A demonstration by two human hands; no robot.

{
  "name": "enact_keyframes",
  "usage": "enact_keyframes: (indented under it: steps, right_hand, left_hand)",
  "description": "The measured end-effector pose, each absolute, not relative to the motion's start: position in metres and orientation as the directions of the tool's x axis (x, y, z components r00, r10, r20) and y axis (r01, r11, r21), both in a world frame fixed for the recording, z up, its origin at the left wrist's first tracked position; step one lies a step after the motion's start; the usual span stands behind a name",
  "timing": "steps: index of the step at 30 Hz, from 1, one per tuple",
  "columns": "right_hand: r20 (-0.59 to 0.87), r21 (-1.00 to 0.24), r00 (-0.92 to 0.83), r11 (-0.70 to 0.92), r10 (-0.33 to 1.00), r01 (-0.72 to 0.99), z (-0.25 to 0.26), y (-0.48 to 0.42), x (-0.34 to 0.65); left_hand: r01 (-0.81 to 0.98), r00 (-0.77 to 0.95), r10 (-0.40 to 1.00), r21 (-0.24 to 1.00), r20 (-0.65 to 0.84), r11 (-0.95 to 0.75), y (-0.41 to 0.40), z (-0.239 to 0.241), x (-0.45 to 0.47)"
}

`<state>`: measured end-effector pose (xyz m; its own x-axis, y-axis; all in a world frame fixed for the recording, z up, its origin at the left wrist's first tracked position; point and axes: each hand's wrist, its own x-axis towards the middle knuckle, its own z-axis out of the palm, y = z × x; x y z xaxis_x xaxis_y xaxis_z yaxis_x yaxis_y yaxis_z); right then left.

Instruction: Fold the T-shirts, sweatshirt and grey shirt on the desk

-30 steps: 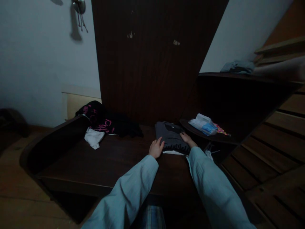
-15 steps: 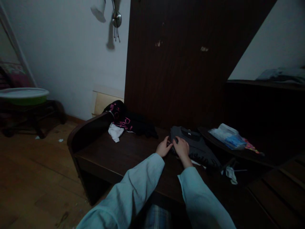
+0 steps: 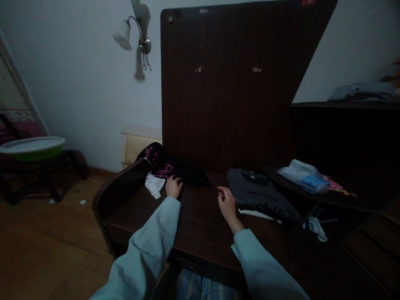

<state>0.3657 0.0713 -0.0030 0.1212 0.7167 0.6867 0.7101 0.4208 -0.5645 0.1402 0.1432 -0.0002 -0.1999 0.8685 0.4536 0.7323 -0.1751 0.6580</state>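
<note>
On the dark wooden desk (image 3: 200, 221), my left hand (image 3: 174, 187) is at the near edge of a crumpled black garment with pink lettering (image 3: 187, 170). Its thumb and fingers are apart and I see nothing held; whether it touches the cloth I cannot tell. A white cloth (image 3: 154, 184) lies just left of it. My right hand (image 3: 226, 203) is loosely bent with nothing in it, left of a folded dark grey T-shirt (image 3: 261, 191) with black print. Something white (image 3: 258, 214) shows under the shirt's near edge.
A corner shelf (image 3: 281, 179) on the right holds a clear plastic pack with blue (image 3: 308, 179) and a colourful patterned item (image 3: 339, 186). Below it is a crumpled pale scrap (image 3: 317, 228). A green basin (image 3: 37, 150) stands on a stool at the left. A wall lamp (image 3: 123, 35) hangs above.
My hands, earlier close together at the grey shirt's left edge, have parted. The left moved left to the black garment; the right shifted slightly left, off the shirt. The view has tilted up.
</note>
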Motion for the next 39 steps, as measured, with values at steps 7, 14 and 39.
enact_keyframes:
  steps: [7,14,39]
  right_hand:
    - [0.523,-0.756,0.188,0.351,0.831,0.552,-0.022,0.076,0.348]
    - [0.549,-0.706,0.165,0.348,0.820,0.617,-0.016,0.085,0.306]
    - [0.297,-0.857,0.240,0.369,0.924,-0.360,0.023,0.108,0.295]
  left_hand:
    - [0.488,-0.422,0.823,0.861,0.380,-0.147,0.147,0.009,0.143]
    - [0.372,-0.345,0.830,0.876,0.438,-0.307,0.129,0.017,0.154]
    - [0.867,-0.178,0.905,0.497,0.386,-0.042,0.117,-0.009,0.082]
